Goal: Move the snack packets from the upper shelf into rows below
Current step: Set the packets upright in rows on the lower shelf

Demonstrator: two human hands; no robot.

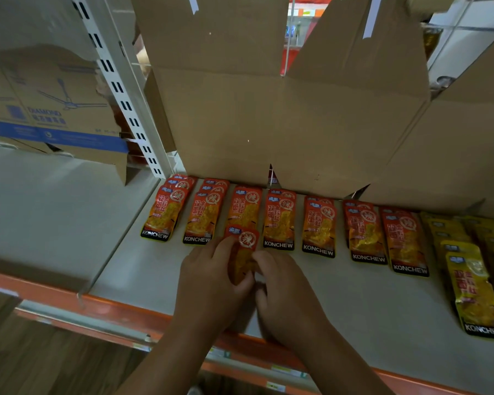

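One packet (pixel 244 240) pinched between left hand (pixel 211 280), right hand (pixel 285 297); top protrudes.

Packets (pixel 280 223) before boxes (pixel 240 124) on shelf (pixel 382 309)

Orange packet (pixel 243 242): you're holding it flat, overlapping the third row's front.
Orange rows (pixel 278 223): lying shingled, seven across.

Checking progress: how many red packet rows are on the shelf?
7, left to right before the boxes: first, second, third behind held packet, fourth, fifth, sixth, seventh; overlapped packets may be hidden.
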